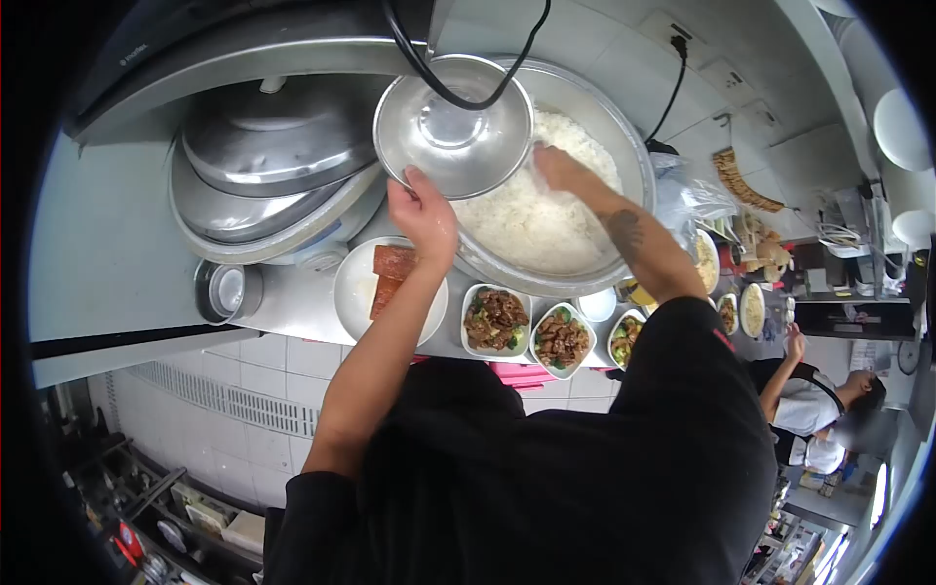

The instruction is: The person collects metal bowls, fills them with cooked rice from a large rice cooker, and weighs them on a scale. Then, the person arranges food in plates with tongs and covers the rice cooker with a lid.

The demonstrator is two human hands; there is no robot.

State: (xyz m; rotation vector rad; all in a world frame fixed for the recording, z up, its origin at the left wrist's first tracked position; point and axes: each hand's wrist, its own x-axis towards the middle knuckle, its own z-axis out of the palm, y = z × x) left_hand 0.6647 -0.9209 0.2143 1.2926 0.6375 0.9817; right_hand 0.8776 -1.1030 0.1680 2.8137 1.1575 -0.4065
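My left hand [424, 210] grips the lower rim of a shiny metal bowl [419, 146], thumb on the edge. The bowl is tilted so its inside shows, and no food is visible in it. It overlaps the left side of a big metal tub [639, 185] of cooked white rice [546, 229]. Over the rice, close to the bowl's right edge, is my right hand [558, 168]. It looks closed but is blurred, and whatever it holds cannot be made out. A white plate [351, 302] with reddish-brown slabs [393, 263] lies below my left wrist.
White dishes of meat and greens [497, 320] [563, 339] line the counter's front edge. Large metal lids [283, 146] are stacked at left, near a small metal pot [249, 292]. A black cable [414, 63] hangs before the bowl. Another person [814, 400] stands at right.
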